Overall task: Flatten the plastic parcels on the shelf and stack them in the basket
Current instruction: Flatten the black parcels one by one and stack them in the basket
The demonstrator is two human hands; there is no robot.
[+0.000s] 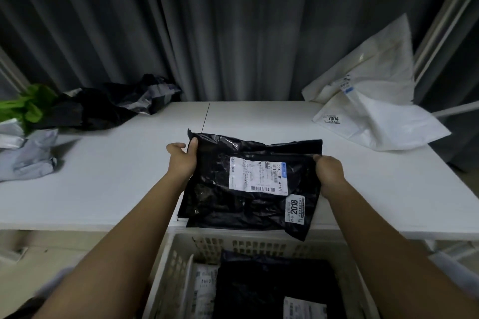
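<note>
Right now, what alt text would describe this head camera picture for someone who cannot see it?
Two bare hands, left hand and right hand, grip the sides of a black plastic parcel on a white shelf, above a white basket already holding parcels. White parcels lie far right, dark and grey ones far left.

Grey pleated curtain [207, 28] hangs behind; white metal frame post [440, 26] at right

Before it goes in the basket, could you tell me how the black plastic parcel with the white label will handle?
The black plastic parcel, gripped by the left hand and right hand, looks floppy: it is wrinkled throughout. Its glossy film may be slippery. It seems light and flat, so probably not fragile.
</note>
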